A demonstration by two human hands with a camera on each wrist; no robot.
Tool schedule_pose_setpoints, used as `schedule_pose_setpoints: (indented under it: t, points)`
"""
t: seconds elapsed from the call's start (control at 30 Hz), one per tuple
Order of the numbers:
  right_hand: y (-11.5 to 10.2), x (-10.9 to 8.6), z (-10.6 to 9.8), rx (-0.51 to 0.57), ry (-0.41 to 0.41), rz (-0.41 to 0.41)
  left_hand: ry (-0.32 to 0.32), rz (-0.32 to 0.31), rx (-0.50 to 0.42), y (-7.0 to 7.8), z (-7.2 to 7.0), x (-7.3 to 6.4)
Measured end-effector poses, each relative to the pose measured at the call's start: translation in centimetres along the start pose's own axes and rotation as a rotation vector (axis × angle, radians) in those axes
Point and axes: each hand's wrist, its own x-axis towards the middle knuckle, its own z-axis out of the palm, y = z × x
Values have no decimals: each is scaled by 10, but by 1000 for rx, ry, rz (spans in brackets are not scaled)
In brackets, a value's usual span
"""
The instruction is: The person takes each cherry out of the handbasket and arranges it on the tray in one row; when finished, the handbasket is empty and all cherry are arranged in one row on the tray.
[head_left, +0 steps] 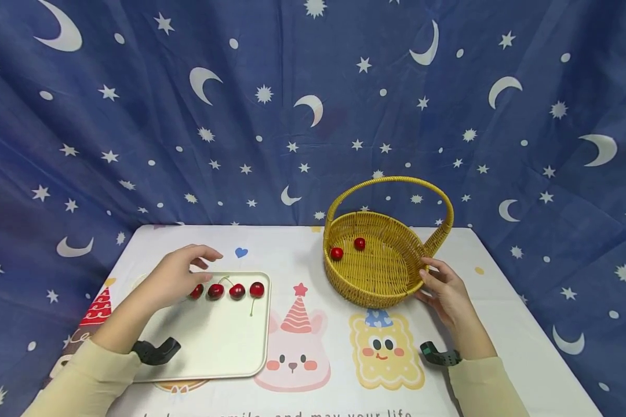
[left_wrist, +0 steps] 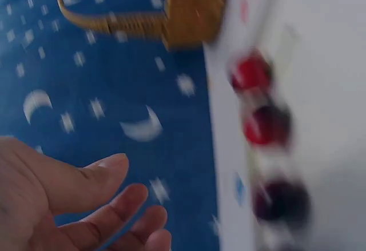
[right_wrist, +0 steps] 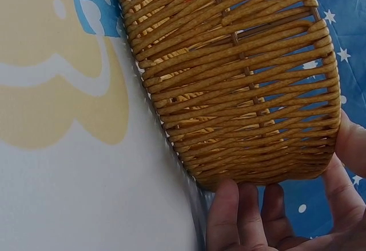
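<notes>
Several dark red cherries (head_left: 237, 291) lie in a row along the far part of a cream tray (head_left: 219, 341), some with stems. My left hand (head_left: 174, 278) hovers over the tray's left end, thumb and fingers apart with nothing between them; it partly hides the leftmost visible cherry. In the left wrist view the cherries (left_wrist: 266, 126) are blurred and apart from the hand. My right hand (head_left: 448, 292) grips the right side of a yellow wicker basket (head_left: 367, 298), thumb at the rim and fingers against the outer wall (right_wrist: 246, 108). Two cherries (head_left: 360, 244) sit inside the basket.
The basket's tall arched handle (head_left: 391, 179) rises above its bowl. A white cloth with printed cartoon figures (head_left: 292, 359) covers the table. Behind the table hangs a blue curtain (head_left: 261, 127) with moons and stars. Each wrist wears a black strap-on camera (head_left: 156, 351).
</notes>
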Motion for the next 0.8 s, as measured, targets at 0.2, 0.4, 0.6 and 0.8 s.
schedule_pose_setpoints:
  t: [0.2, 0.4, 0.6, 0.8]
  points:
    - [0, -1, 0, -2, -3, -6, -96, 165, -213, 65, 25, 17]
    - [0, 0, 0, -23, 10, 4, -287, 240, -404, 122, 58, 43]
    - [0, 1, -1, -10, 24, 7, -365, 306, -449, 160, 98, 81]
    - [0, 0, -1, -2, 12, 5, -386, 291, -487, 175, 135, 119]
